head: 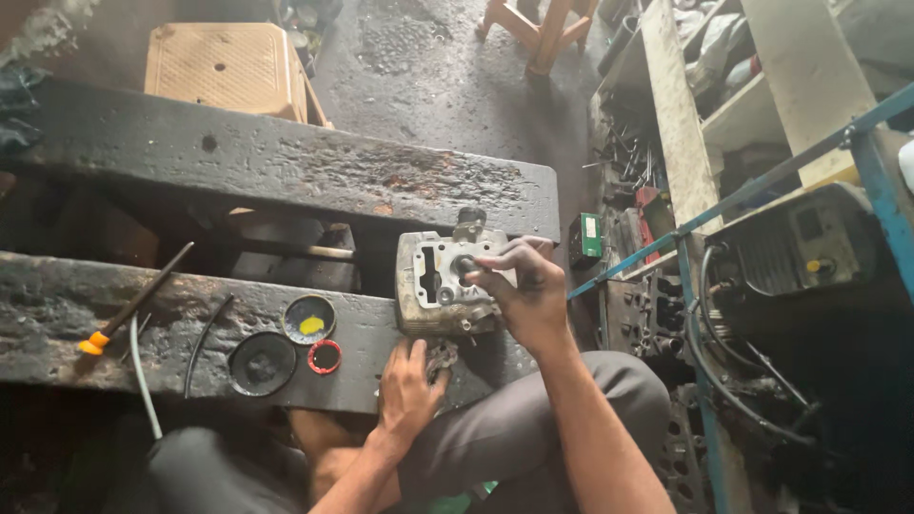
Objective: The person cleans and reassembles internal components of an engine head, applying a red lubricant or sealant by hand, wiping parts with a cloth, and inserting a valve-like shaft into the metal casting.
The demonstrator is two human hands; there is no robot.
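A grey metal engine cylinder head (433,286) rests on a black greasy wooden bench (171,314), bridging the gap between its two planks. My right hand (524,286) lies over its right side, fingertips pressing on a round part in the middle of the casting. My left hand (407,385) is below it on the near plank, fingers on a small dark metal part (442,357) at the head's lower edge.
On the near plank lie a small round tin with yellow paste (309,319), a red ring (325,357), a black round lid (262,364), a tool with an orange handle (105,333) and a white cable (143,376). A tan plastic stool (228,67) stands beyond the bench. Cluttered shelves and a blue frame (695,314) are on the right.
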